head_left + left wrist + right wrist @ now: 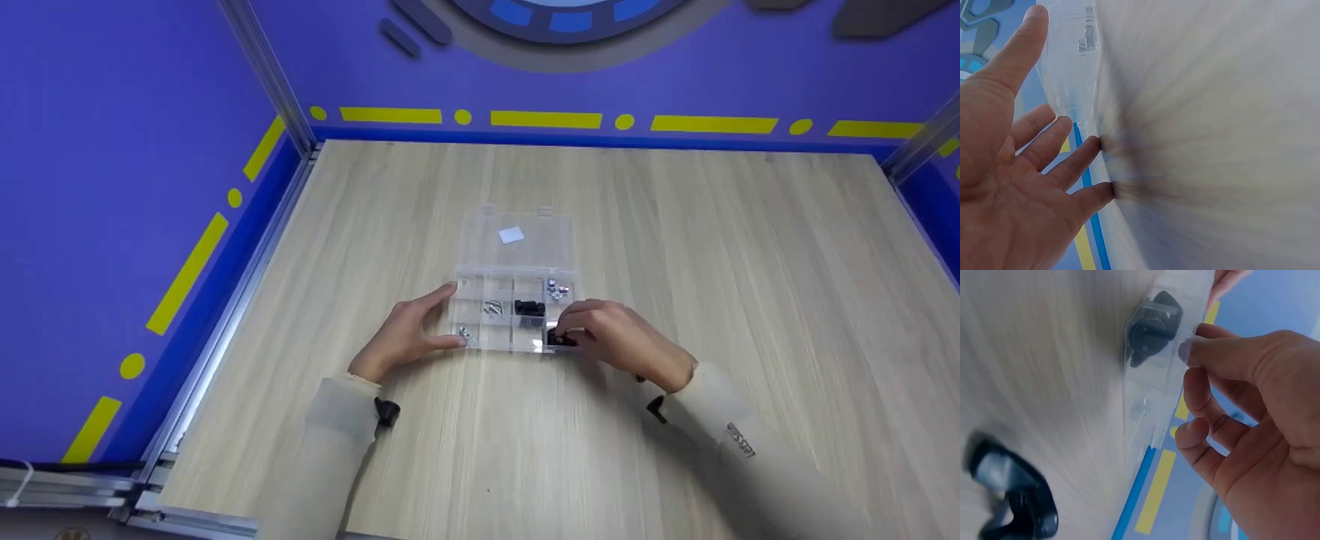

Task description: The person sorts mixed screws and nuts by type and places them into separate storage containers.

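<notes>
A clear plastic compartment box [497,339] lies on the table with its lid [480,244] folded back. My left hand [405,334] rests at the box's left side, thumb at the front corner and fingers spread. In the left wrist view those fingers [1075,160] look straight. My right hand [619,337] reaches into the front right compartment, where black pieces [555,337] lie. Through the clear wall, the right wrist view shows a black piece [1151,334] beside my thumb and index finger. Whether they pinch anything is hidden.
Other compartments hold silver screws [493,307], a black part [529,308], small shiny pieces [557,289] and small metal bits [464,333]. A white square [511,235] lies on the lid. A black bent piece [1033,500] is near my right wrist. Blue walls enclose the wooden table [712,240].
</notes>
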Demonstrator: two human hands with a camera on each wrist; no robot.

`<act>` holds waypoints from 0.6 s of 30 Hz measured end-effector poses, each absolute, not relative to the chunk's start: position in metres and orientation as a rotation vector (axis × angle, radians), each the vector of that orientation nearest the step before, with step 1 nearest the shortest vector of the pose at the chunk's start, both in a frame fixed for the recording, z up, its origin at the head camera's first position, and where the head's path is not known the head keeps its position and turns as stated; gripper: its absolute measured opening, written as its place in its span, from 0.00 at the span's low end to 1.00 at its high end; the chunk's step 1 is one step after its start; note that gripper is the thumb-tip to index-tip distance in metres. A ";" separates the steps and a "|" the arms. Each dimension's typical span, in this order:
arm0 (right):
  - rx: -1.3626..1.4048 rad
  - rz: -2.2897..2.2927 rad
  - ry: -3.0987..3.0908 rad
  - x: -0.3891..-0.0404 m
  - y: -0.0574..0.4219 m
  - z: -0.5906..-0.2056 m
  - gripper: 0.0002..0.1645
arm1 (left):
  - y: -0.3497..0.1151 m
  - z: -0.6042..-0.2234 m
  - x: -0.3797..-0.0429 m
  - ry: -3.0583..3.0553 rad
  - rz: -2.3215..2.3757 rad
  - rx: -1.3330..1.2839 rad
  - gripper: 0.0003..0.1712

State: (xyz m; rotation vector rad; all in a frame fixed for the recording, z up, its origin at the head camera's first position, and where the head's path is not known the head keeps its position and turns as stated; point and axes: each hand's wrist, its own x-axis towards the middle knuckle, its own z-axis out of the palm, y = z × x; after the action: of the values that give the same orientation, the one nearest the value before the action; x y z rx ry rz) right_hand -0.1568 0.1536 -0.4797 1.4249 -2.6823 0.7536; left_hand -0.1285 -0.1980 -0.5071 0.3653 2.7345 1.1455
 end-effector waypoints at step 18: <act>1.261 0.824 -2.841 -0.152 0.225 -0.484 0.11 | -0.198 -0.507 -0.128 2.727 1.163 0.339 0.55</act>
State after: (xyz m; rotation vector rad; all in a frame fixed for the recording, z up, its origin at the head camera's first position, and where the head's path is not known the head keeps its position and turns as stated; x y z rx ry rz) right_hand -0.1524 0.2247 -0.4840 1.2614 -2.8411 0.8238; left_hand -0.1277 -0.1977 -0.5073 0.3388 2.7270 1.1627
